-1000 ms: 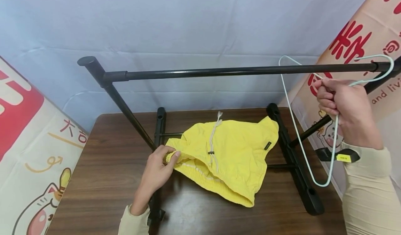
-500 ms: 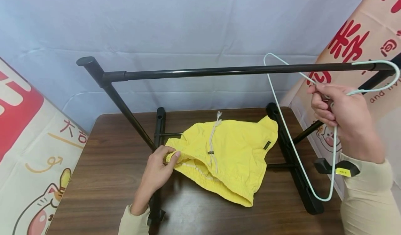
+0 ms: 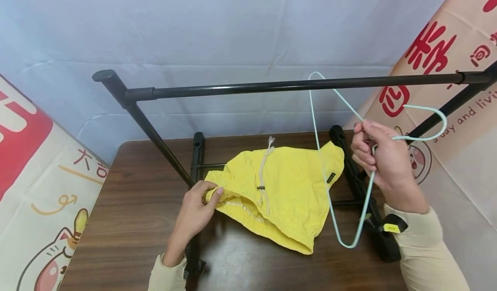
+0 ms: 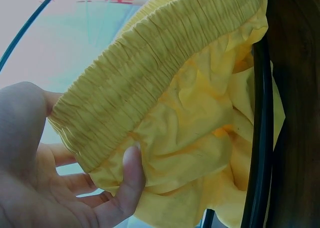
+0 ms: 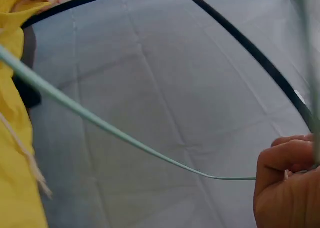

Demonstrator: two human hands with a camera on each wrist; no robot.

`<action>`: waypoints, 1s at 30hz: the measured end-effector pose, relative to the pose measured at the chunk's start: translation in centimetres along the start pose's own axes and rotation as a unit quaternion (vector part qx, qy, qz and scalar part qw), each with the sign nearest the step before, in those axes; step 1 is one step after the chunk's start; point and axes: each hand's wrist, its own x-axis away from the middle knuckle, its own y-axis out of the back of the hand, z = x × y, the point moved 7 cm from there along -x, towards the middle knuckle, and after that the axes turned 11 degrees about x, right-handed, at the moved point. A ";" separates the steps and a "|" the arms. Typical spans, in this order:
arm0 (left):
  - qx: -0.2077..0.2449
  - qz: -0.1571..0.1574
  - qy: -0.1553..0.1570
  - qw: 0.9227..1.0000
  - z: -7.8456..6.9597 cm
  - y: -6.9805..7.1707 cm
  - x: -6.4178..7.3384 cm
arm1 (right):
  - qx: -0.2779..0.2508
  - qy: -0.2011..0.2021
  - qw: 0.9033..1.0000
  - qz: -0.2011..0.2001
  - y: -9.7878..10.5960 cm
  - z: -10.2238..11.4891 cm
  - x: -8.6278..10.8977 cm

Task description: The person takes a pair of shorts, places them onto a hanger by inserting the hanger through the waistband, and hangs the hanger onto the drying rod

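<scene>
Yellow drawstring shorts (image 3: 291, 179) lie on the brown table, waistband toward me and partly gaping. My left hand (image 3: 196, 207) pinches the left end of the elastic waistband (image 4: 135, 63), thumb on one side and fingers on the other. A pale mint wire hanger (image 3: 351, 246) is held up in my right hand (image 3: 390, 161), which grips it just below the hook (image 3: 419, 139). The hook points to the right. One end of the hanger hangs low, passing in front of the shorts' right edge. In the right wrist view, curled fingers partly hide the wire.
A black garment rack stands over the table (image 3: 143, 217); its top bar (image 3: 248, 86) crosses above the shorts. The rack's feet (image 3: 199, 153) flank the shorts left and right. A pale cloth backdrop (image 3: 217, 32) hangs behind, with printed banners on both sides.
My right hand has brought the hanger left and lower, from the right rack post toward the shorts. My left hand keeps its pinch on the waistband, and the shorts have stayed put.
</scene>
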 end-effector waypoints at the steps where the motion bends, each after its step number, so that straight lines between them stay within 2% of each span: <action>1: 0.000 0.000 0.000 1.000 0.0 0.0 0.0 | -0.001 0.004 1.000 -0.002 -0.2 -0.6 0.0; 3: 0.000 -0.001 0.000 1.000 0.1 0.0 0.0 | -0.005 0.009 1.000 0.006 -0.8 -1.7 0.1; 7: -0.001 -0.001 -0.001 1.000 0.1 0.0 0.0 | -0.009 0.022 0.998 0.066 -2.5 -3.6 0.9; 11: -0.001 0.001 0.003 1.000 0.2 0.0 -0.1 | 0.037 0.009 0.992 0.122 -4.4 -4.9 2.5; 15: 0.004 0.005 0.006 1.000 0.1 -0.1 -0.3 | 0.117 -0.015 0.973 0.197 -6.9 -5.6 4.6; 17: 0.009 0.003 0.001 1.000 -0.1 0.0 -0.3 | 0.126 -0.002 0.964 0.233 -8.2 -5.3 5.6; 19: 0.014 -0.002 -0.003 1.000 -0.3 0.1 -0.4 | 0.077 0.028 0.963 0.256 -9.3 -4.6 6.4; 21: 0.019 -0.010 -0.005 1.000 -0.4 0.1 -0.5 | -0.022 0.061 0.962 0.265 -10.3 -3.6 7.0; 23: 0.021 -0.017 -0.004 1.000 -0.6 0.2 -0.6 | -0.130 0.105 0.949 0.269 -11.0 -2.4 7.6; 25: 0.024 -0.022 -0.004 0.999 -0.9 0.1 -0.8 | -0.203 0.151 0.930 0.267 -11.8 -1.4 8.2; 27: 0.028 -0.024 -0.004 0.999 -1.3 0.0 -1.1 | -0.225 0.215 0.915 0.258 -12.5 -0.4 8.8; 30: 0.038 -0.024 -0.011 0.999 -2.0 -0.1 -1.6 | -0.197 0.305 0.902 0.233 -13.7 0.6 9.5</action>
